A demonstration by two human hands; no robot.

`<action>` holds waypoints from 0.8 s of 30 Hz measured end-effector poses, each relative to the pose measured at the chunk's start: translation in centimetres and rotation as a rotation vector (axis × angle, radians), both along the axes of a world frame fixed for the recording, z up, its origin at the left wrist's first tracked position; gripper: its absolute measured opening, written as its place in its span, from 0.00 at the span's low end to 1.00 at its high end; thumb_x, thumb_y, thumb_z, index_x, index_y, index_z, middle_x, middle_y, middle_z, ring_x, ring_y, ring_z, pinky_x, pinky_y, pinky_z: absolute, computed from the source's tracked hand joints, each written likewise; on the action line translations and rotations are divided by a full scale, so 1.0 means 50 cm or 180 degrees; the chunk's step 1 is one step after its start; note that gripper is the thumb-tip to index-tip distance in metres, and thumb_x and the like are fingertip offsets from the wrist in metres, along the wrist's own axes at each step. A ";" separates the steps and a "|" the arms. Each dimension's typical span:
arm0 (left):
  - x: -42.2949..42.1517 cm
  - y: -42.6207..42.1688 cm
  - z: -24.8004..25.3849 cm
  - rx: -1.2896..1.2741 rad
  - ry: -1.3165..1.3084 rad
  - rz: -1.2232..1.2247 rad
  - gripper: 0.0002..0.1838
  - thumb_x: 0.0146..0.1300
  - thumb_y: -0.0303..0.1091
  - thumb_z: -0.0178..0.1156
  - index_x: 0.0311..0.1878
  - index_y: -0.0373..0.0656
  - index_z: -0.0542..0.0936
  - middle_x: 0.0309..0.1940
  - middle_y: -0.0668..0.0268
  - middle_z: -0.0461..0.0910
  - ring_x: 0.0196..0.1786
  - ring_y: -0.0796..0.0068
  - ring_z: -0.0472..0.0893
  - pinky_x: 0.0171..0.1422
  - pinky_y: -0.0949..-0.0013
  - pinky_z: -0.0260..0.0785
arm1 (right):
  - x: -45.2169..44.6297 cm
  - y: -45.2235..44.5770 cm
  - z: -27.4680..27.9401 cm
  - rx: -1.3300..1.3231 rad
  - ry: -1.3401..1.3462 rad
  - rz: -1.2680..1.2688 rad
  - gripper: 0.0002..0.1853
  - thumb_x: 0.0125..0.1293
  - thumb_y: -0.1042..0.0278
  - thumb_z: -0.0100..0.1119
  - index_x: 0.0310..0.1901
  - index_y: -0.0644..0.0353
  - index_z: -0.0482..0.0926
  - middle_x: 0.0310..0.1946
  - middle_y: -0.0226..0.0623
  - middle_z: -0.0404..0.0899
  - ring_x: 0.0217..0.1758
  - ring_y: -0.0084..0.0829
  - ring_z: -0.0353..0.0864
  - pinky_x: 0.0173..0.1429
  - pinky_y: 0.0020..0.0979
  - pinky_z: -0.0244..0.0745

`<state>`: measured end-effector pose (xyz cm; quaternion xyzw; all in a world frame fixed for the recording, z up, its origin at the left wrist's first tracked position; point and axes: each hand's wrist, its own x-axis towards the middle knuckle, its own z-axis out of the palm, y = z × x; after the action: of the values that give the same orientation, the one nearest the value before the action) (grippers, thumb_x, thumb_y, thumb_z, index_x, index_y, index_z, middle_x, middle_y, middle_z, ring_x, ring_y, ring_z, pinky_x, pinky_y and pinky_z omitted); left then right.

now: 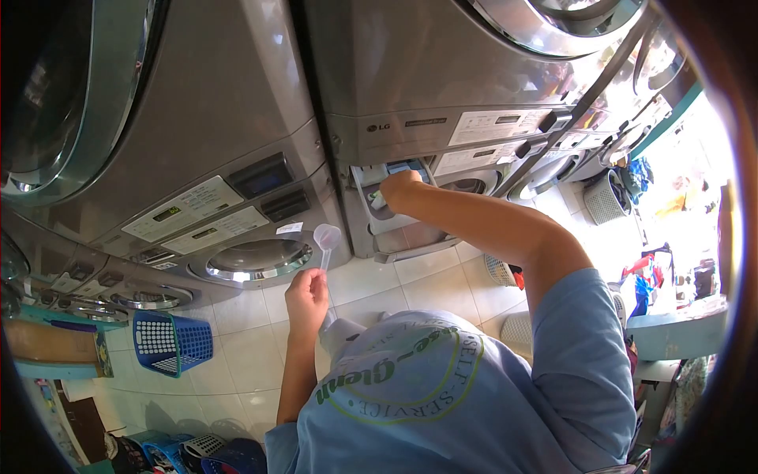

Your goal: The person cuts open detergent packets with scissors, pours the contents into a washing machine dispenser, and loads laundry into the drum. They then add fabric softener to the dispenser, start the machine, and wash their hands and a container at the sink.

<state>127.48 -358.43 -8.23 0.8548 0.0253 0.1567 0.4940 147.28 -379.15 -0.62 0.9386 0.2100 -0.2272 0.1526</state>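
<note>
My left hand [306, 299] is closed around the thin handle of a clear plastic measuring scoop [326, 236], held upright in front of the grey washing machines. The scoop's bowl looks translucent; whether anything is in it I cannot tell. My right hand [401, 191] reaches to the pulled-out detergent drawer [391, 223] of the LG machine. It is curled over the drawer's inside, and its fingertips are hidden. Blue and white parts [404, 167] show in the drawer beside it.
Grey stacked machines [237, 87] fill the far side, with round glass doors. A blue plastic basket [174, 344] stands on the tiled floor [249, 355] at left. More baskets sit at right, including a grey one [606, 197]. Several containers line the lower left.
</note>
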 end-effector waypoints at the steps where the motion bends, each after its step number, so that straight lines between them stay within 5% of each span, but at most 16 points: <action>1: -0.001 0.000 0.003 -0.0038 0.0091 0.0017 0.04 0.57 0.24 0.59 0.36 0.37 0.78 0.28 0.60 0.80 0.28 0.70 0.80 0.33 0.71 0.71 | 0.000 -0.002 -0.004 -0.0002 0.0002 -0.0002 0.17 0.50 0.61 0.65 0.44 0.51 0.83 0.43 0.33 0.82 0.48 0.34 0.82 0.46 0.32 0.76; 13: -0.014 -0.004 -0.002 -0.0132 0.0118 0.0010 0.04 0.58 0.25 0.59 0.36 0.37 0.78 0.28 0.59 0.79 0.28 0.70 0.80 0.33 0.71 0.71 | -0.016 -0.031 -0.041 0.0424 -0.0501 0.0093 0.12 0.49 0.71 0.63 0.38 0.56 0.84 0.39 0.37 0.83 0.45 0.36 0.83 0.43 0.31 0.77; 24: -0.022 -0.012 0.001 -0.0065 0.0103 -0.0020 0.04 0.58 0.25 0.59 0.36 0.37 0.78 0.27 0.59 0.79 0.27 0.69 0.80 0.33 0.70 0.70 | -0.015 0.001 -0.015 0.0221 0.0009 0.0116 0.16 0.50 0.70 0.63 0.43 0.57 0.82 0.44 0.43 0.81 0.48 0.39 0.81 0.46 0.41 0.77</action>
<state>126.37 -359.05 -8.17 0.8522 0.0322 0.1410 0.5028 146.52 -379.12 -1.38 0.9390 0.2349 -0.2183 0.1238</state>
